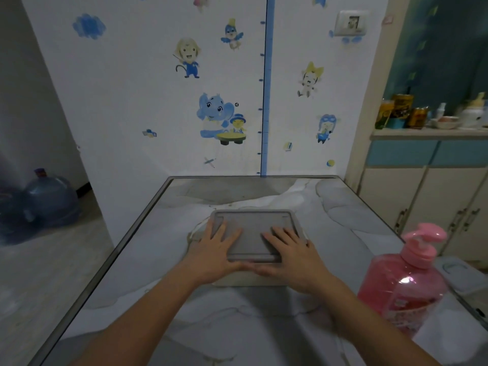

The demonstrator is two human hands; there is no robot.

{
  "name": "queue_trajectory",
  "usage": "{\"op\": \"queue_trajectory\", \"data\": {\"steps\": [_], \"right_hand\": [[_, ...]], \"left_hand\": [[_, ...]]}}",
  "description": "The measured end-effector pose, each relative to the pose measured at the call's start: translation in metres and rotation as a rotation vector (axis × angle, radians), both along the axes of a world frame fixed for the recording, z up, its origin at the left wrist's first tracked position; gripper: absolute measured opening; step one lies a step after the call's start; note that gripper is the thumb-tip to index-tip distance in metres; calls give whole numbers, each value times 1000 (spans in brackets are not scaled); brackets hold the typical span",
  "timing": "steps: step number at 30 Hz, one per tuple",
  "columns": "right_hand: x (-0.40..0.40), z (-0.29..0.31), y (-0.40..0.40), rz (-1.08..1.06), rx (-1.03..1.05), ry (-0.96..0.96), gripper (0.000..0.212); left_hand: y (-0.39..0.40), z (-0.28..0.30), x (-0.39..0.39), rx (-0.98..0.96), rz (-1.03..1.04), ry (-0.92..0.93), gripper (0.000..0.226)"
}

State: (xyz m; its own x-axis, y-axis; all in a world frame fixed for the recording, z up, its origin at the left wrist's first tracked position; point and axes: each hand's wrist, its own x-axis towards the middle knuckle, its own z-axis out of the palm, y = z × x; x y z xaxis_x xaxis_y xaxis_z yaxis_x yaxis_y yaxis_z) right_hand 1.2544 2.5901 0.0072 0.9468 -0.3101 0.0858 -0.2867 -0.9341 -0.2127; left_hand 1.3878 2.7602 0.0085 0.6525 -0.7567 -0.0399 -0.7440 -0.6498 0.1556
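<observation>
Forearms (148, 326): two, bare, entering from the bottom edge over the table (163, 233).

Bottle (404, 286): pink, pump top, standing just outside the right forearm, behind the right hand's wrist line.

Left hand (214, 249), right hand (293, 254): both spread wide, fingers straight, palms flat on the lid (253, 233); holding nothing. Thumbs meet at the lid's near rim.

Lid: grey, rectangular, under both palms and reaching beyond the fingertips. It sits on a pale box (237, 282), which shows only as a strip below the thumbs.

Risks:
- Pressure lands on the near half only, so the far rim could be left unseated.
- The tabletop looks glossy, so a forward push could slide the box away from the hands.
- An outward swing of the right elbow could tip the bottle.

Not determinable:
- box contents and depth;
- whether the lid is latched;
- the thumbs, which are blurred at the rim;
- a pale loop (196, 229) just left of the left hand, identity unclear;
- the bottle's label, unreadable.

Beyond the fingertips: wall with cartoon stickers (216, 114).
</observation>
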Motion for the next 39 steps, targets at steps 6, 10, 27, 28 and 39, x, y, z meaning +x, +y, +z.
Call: {"op": "queue_trajectory", "data": {"steps": [6,10,27,28,39], "right_hand": [[9,-5,-4,13,-141,-50,88],[32,-8,-13,0,-159,-71,89],[93,-11,-50,-45,-136,-57,93],[93,-9,-50,-40,-128,-30,94],[80,41,-33,-55,18,11,115]], "left_hand": [[-8,-7,10,99,-24,-109,115],[-19,-3,28,105,-24,-157,112],[-60,0,89,89,-3,-119,112],[-59,1,89,94,4,-106,113],[-48,27,65,-53,123,-45,105]]}}
